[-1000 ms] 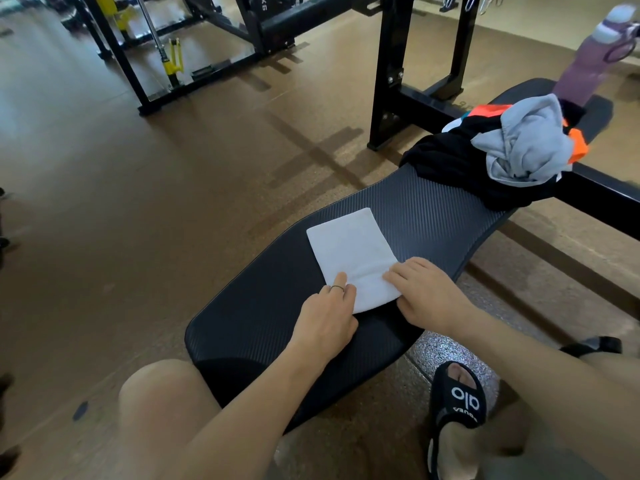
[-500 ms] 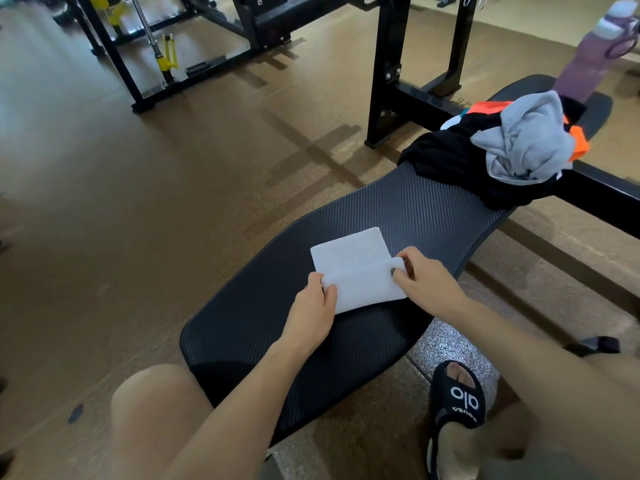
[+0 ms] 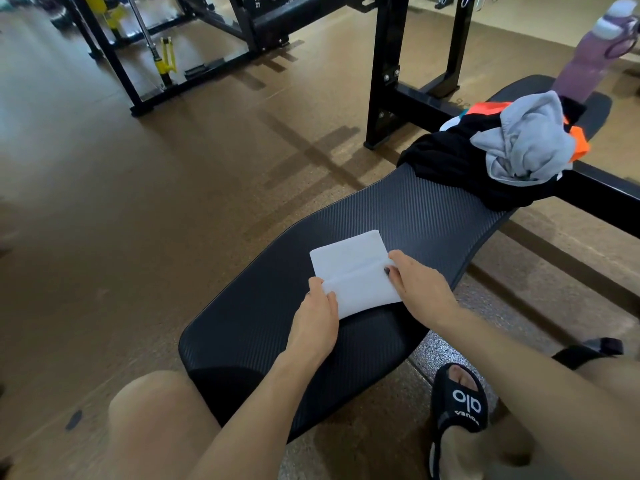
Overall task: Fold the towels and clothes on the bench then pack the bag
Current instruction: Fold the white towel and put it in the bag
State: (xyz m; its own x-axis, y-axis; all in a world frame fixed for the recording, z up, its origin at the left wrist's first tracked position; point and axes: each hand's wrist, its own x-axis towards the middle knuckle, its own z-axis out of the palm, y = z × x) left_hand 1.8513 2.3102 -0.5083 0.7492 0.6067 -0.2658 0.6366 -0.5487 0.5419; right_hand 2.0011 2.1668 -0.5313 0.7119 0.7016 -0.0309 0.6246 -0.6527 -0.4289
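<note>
A white towel (image 3: 349, 261) lies on the black padded bench (image 3: 408, 216), its near end folded up over the far part. My left hand (image 3: 317, 318) pinches the left end of that folded flap. My right hand (image 3: 420, 289) grips the flap's right end. Farther along the bench sits an unfolded heap of clothes: a black garment (image 3: 446, 164) with a grey one (image 3: 523, 143) on top and orange fabric (image 3: 580, 147) showing at the edges. No bag is in view.
A purple water bottle (image 3: 585, 60) stands at the bench's far end. A black rack upright (image 3: 384, 67) and its crossbar (image 3: 602, 192) flank the bench. More rack frames stand at the back left. My knees and a black sandal (image 3: 460, 407) are near the bench's close end.
Both hands have taken hold of the towel's near end and carried it up and away from me, so the long flat towel is now doubled over to a shorter shape.
</note>
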